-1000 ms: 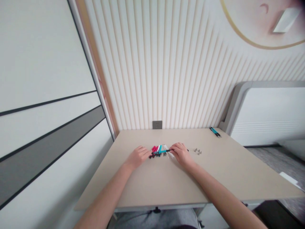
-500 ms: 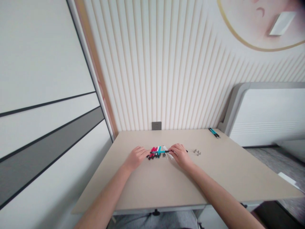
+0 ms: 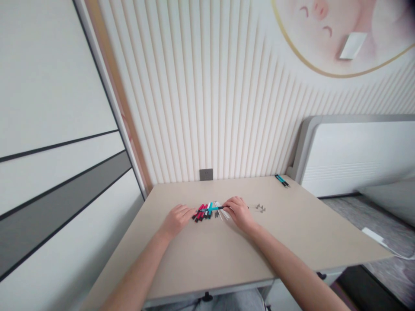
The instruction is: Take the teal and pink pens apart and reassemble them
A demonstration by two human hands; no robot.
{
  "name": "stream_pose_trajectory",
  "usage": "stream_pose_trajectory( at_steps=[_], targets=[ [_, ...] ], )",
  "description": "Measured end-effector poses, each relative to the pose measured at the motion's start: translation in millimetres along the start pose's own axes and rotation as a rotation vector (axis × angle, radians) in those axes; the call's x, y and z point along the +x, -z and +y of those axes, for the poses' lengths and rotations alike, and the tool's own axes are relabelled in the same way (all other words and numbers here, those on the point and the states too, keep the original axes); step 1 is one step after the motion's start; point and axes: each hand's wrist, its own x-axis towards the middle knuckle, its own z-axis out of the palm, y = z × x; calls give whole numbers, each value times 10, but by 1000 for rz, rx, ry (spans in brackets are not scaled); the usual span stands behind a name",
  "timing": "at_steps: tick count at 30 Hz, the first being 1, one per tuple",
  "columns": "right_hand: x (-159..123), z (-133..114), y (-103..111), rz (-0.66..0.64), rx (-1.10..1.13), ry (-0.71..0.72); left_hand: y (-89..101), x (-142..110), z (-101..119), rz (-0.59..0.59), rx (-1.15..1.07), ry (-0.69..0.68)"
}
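A teal-and-black pen (image 3: 212, 209) lies level between my two hands, just above the table. My left hand (image 3: 178, 219) pinches at its left end with closed fingertips. My right hand (image 3: 239, 211) is closed around the pen's right end, and its fingers cover that part. Beneath and behind the pen lie several pink, white and teal pen barrels (image 3: 200, 213) with black ends. Several thin white refills (image 3: 224, 214) are spread beside my right fingertips, and small dark grey parts (image 3: 217, 214) lie between them and the barrels.
Several small grey pointed parts (image 3: 260, 208) sit right of my right hand. Two teal-and-black pens (image 3: 282, 181) lie at the back right of the beige table (image 3: 207, 255). Behind it are a ribbed wall and a socket (image 3: 206, 174); a white headboard (image 3: 353, 155) stands to the right.
The camera view has turned slightly to the right, so everything appears further left. Both hands keep their hold on the pen, with little other visible movement.
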Motion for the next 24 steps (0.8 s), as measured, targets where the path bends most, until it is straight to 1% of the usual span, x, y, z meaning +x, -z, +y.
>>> stream_pose_trajectory(
  at_steps=[8, 11, 15, 17, 22, 24],
  targets=[
    [-31, 4, -88, -12, -13, 17, 4, 38, 61, -50, -13, -94],
    [-24, -16, -91, -23, -16, 18, 12, 25, 36, -37, -11, -60],
    [-14, -23, -96, -2, 2, 6, 12, 0, -1, -22, -9, -5],
    [-20, -11, -109, 3, 13, 2, 9, 7, 12, -24, -8, -14],
    [-30, 38, -120, -12, 12, 5, 1, 60, 83, -50, -12, -114],
    [-19, 45, -113, -1, 4, -5, 1, 65, 81, -52, -9, -92]
  ],
)
